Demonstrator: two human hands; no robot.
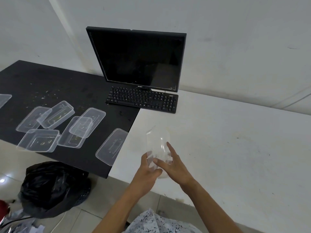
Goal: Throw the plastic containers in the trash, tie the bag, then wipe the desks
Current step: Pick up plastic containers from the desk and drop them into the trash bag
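My left hand (149, 170) and my right hand (173, 163) together hold a clear plastic container (157, 143), tilted upright above the near edge of the white desk (227, 140). Several more clear containers and lids lie scattered on the black desk (50, 81) to the left: one lid (111, 146) near the desks' joint, a stacked pair (82, 130), another pair (50, 117), and one (39, 140) overhanging the front edge. A black trash bag (52, 187) sits open in a bin on the floor, below the black desk.
A black monitor (139, 58) and keyboard (143, 100) stand at the back where the two desks meet. Crumbs dot the black desk. Another clear lid (4, 100) shows at the far left edge. Paper scraps and a red object (4, 208) lie on the floor at lower left.
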